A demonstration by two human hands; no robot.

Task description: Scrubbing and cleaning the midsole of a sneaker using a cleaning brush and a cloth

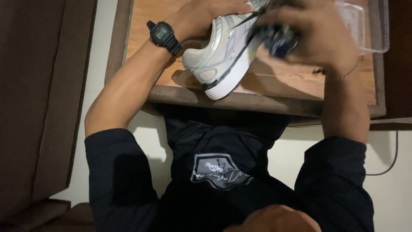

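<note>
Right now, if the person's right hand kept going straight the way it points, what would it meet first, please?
The right hand, gripping a blurred dark object, points toward the white and silver sneaker, so it would likely meet the shoe's upper first. Depth is hard to judge; they may already touch.

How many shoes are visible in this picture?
1. A white and silver sneaker lies tilted on the wooden table, held by the left hand and the right hand. A second shoe may be hidden out of view.

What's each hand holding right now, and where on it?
Left hand grips the white sneaker at its upper. Right hand clutches a dark blurred object; grip unclear.
</note>
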